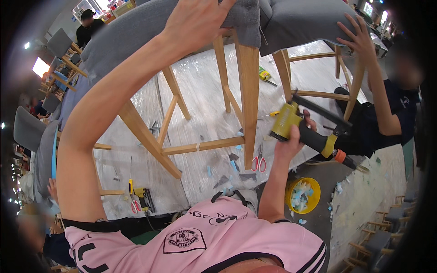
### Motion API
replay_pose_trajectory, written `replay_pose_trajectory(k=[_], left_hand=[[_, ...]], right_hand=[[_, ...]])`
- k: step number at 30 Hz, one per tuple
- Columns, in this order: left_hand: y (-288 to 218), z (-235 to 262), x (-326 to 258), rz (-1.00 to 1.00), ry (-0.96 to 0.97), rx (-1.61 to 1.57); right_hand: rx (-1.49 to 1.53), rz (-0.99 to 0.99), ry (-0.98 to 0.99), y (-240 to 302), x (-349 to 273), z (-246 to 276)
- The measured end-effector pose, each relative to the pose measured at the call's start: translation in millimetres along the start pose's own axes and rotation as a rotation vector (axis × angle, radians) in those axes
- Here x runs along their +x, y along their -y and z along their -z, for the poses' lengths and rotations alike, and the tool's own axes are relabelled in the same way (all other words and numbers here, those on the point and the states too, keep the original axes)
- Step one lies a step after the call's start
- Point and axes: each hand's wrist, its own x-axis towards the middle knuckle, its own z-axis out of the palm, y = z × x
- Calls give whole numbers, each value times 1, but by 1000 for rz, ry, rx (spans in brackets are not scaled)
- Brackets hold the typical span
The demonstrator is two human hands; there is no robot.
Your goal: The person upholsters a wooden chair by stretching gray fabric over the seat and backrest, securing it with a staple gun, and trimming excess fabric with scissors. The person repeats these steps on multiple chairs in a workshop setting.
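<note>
A grey upholstered chair (136,27) with pale wooden legs stands on the plastic-covered worktable in front of me. My left hand (195,20) reaches across to its grey fabric edge and grips it; the fingertips are partly out of view at the top. In my right hand (295,140) is a yellow and black staple gun (287,122), fingers wrapped round its body, held to the right of the nearest chair leg. An air hose fitting with an orange collar (339,156) joins its handle end.
Opposite right, a co-worker's hand (357,36) rests on another grey chair (305,22). On the plastic-covered table (136,109) lie red-handled scissors (259,164), a second staple gun (144,199) and fabric scraps (223,181). A yellow bucket (289,200) of foam scraps stands below.
</note>
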Motion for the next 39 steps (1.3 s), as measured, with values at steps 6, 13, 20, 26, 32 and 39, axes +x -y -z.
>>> replay_pose_trajectory(k=[6, 13, 20, 26, 32, 39], left_hand=[[-14, 11, -11, 34, -38, 56], [-29, 29, -14, 31, -67, 108], [-33, 18, -24, 64, -7, 121], [-36, 18, -23, 52, -32, 126], [-34, 9, -24, 23, -125, 178], [-29, 8, -28, 37, -79, 130]], right_hand=[[-339, 428, 529, 30, -13, -116], [-507, 376, 534, 8, -25, -146], [-538, 435, 480, -12, -27, -156], [-497, 290, 426, -1, -27, -169], [-379, 251, 500, -9, -22, -159], [-402, 403, 482, -30, -24, -158]])
